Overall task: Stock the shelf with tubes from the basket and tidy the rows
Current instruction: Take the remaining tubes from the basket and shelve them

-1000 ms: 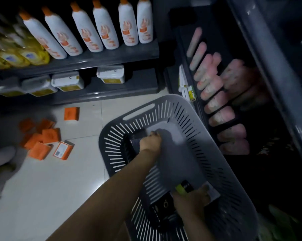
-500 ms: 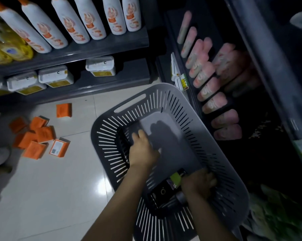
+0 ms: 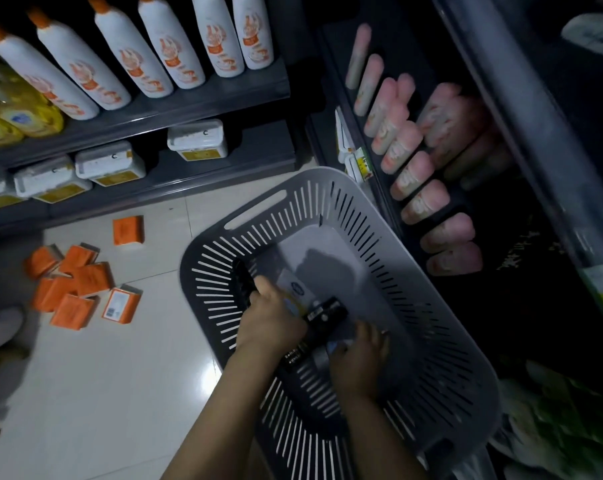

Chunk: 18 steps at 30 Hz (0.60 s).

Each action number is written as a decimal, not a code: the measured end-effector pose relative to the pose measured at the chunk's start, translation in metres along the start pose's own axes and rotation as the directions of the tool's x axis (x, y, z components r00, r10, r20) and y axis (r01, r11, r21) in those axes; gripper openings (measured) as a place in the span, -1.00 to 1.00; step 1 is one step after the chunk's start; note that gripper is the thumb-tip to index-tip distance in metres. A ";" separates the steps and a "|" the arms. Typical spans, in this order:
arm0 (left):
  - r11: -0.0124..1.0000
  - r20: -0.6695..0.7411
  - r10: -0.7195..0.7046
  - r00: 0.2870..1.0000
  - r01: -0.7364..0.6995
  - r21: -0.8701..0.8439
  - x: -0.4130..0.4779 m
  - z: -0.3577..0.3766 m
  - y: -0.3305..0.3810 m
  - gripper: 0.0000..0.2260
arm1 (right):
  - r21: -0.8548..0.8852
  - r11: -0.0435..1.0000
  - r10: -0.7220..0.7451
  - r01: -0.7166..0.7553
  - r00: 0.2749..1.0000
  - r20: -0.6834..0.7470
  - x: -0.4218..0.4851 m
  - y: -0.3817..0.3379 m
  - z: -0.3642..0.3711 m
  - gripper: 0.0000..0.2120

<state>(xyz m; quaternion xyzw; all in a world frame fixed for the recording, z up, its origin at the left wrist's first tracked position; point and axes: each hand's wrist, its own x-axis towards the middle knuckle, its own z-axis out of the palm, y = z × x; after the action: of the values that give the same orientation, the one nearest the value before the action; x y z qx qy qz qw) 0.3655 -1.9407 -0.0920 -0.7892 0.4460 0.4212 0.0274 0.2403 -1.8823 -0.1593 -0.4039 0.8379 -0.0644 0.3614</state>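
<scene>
- Down on the pale tiled floor [image 3: 102, 393], a grey slotted basket [image 3: 431, 341] sits just beside the dark shelf [image 3: 331, 98] on the right.
- Both hands are inside the basket, close together near its bottom.
- A dark tube [image 3: 326, 315] lies slanted between them, next to a pale pack [image 3: 293, 291].
- Left hand [image 3: 269, 329]: curled, knuckles up, pressed against the dark tube (whether it actually holds anything I cannot tell).
- Right hand [image 3: 359, 355]: fingers bent round the tube's grey lower end, thumb lifted.
- Pink tubes [image 3: 414, 168] stand in rows on the right shelf, blurred.
- Opposite, white bottles [image 3: 154, 64] with orange caps line an upper shelf; white tubs [image 3: 196, 140] sit below, yellow packs [image 3: 16, 123] at far left.
- Orange boxes [image 3: 78, 289] lie scattered on the floor, left of the basket.
</scene>
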 end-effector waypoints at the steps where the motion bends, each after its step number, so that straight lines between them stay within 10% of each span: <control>1: 0.992 -0.036 0.041 0.999 -0.045 -0.119 -0.007 -0.003 -0.002 -0.49 | -0.002 1.000 -0.006 0.006 0.998 0.060 0.004 0.003 0.005 -0.51; 7: 0.677 -0.029 0.036 0.999 -0.046 -0.734 -0.018 0.004 -0.020 -0.37 | -0.038 0.999 0.025 -0.021 0.995 0.100 0.016 0.007 0.011 -0.48; 18: 0.552 -0.037 0.065 0.997 -0.067 -0.831 -0.053 -0.015 -0.015 -0.32 | -0.117 0.948 -0.266 0.295 0.940 0.212 -0.022 -0.043 -0.037 -0.69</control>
<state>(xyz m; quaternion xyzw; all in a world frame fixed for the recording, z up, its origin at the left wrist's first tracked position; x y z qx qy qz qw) 0.3726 -1.9018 -0.0512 -0.6919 0.2238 0.5816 -0.3645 0.2520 -1.9023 -0.1028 -0.5492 0.7349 -0.0139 0.3975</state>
